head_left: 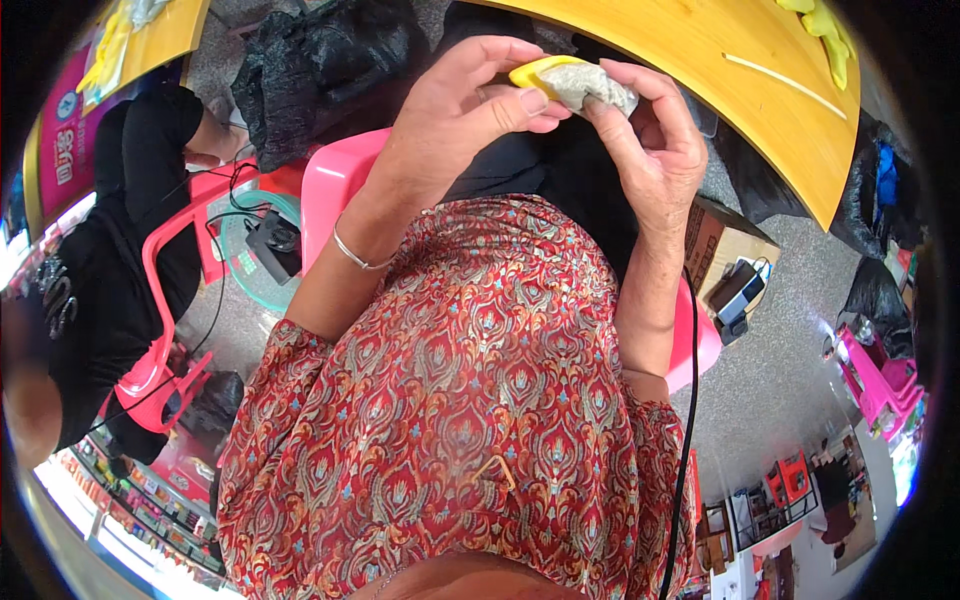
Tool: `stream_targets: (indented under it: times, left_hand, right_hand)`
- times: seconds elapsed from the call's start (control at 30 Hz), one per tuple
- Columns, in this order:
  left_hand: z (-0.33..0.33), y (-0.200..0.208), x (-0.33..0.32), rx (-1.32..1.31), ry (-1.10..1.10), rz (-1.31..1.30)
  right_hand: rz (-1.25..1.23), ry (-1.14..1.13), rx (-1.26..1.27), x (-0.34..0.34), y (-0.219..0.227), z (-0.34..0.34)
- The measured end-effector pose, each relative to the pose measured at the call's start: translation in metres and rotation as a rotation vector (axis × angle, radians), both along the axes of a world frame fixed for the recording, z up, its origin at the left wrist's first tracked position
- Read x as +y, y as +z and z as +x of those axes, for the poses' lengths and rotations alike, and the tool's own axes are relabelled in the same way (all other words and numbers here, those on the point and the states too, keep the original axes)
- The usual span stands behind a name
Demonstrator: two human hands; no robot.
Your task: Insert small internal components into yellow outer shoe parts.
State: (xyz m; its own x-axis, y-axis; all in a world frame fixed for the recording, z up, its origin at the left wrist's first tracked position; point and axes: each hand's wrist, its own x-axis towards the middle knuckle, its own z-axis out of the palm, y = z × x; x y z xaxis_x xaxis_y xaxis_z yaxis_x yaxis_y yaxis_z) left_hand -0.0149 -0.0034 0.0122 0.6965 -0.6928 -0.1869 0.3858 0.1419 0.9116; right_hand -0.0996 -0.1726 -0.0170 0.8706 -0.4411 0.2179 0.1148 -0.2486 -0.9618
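Between my two hands, over my lap and near the table edge, is a small yellow cloth-like piece [540, 72] with a crumpled greyish-white part [605, 92] at its right end. My left hand [475, 100] grips the yellow end, thumb in front and fingers behind. My right hand [655, 135] is closed on the greyish-white end, its thumb pressing into it from below and its index finger over the top. Whether the whitish part is stuffing or the piece's inner side, I cannot tell.
A yellow-orange table [690, 35] curves across the top right, bearing a thin pale stick [785, 85] and yellow pieces [828, 40]. Black bags [320, 75] lie beyond my left arm. A person in black [140, 190] sits at left by a pink chair [155, 260]. A cardboard box [725, 245] stands right.
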Motion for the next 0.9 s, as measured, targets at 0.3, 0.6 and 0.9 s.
stream_targets:
  times: [0.3, 0.6, 0.9]
  left_hand:
    - [-0.001, -0.024, -0.002, -0.149, 0.278, 0.04]
    - [0.006, -0.015, 0.001, -0.083, 0.292, -0.103]
    - [0.011, -0.015, -0.001, -0.139, 0.358, -0.152]
  right_hand:
    - [-0.324, 0.113, 0.025, 0.015, 0.025, 0.006]
    - [-0.25, 0.172, -0.035, 0.028, 0.02, 0.008]
    - [-0.339, 0.17, -0.052, 0.025, 0.024, 0.009]
